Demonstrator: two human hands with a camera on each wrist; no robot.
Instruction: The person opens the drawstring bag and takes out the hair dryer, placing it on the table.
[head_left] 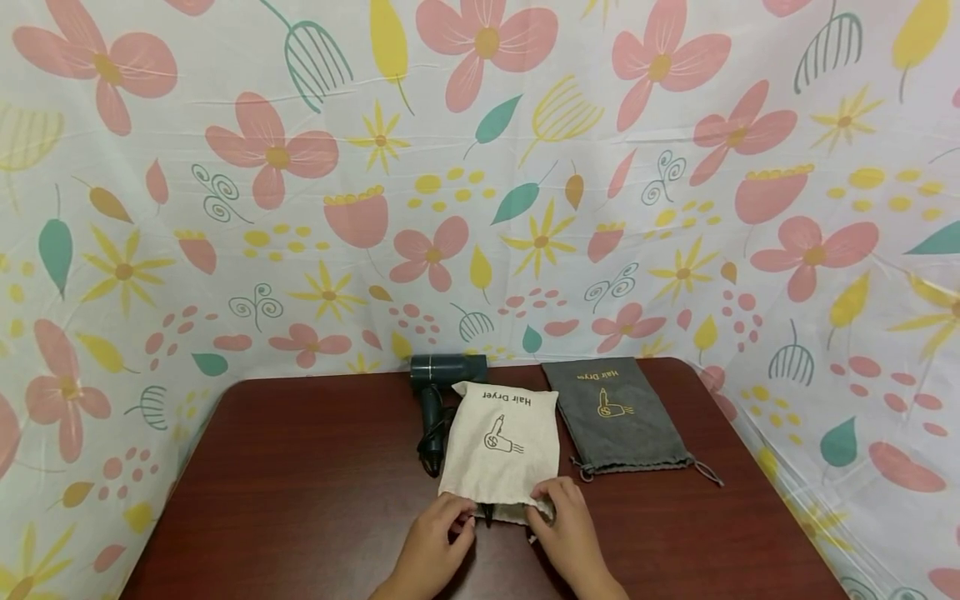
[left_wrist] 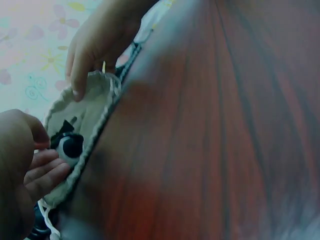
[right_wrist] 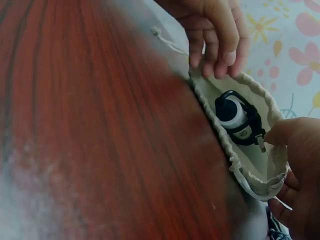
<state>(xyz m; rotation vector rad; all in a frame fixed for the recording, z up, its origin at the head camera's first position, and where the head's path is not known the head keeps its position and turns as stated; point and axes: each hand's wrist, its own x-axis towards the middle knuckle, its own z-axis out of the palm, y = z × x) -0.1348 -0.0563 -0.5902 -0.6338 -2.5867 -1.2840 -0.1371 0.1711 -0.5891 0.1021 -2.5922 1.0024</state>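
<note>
A cream drawstring bag [head_left: 501, 450] printed "Hair Dryer" lies on the table, mouth toward me. Inside it, the right wrist view shows the white handle end of a hair dryer [right_wrist: 234, 117] with a black cord [right_wrist: 252, 117] and plug [right_wrist: 261, 143]; the rest is hidden by cloth. My left hand [head_left: 437, 537] holds the mouth's left side, fingertips at the rim. On the right side, my right hand [head_left: 568, 529] grips the rim, its thumb inside the opening and its other fingers beneath.
A dark hair dryer [head_left: 431, 408] with its cord wrapped at the handle lies behind the cream bag, to the left. A grey drawstring bag [head_left: 622, 417] lies flat on the right. Behind the brown table [head_left: 300, 483] hangs a floral curtain [head_left: 480, 208].
</note>
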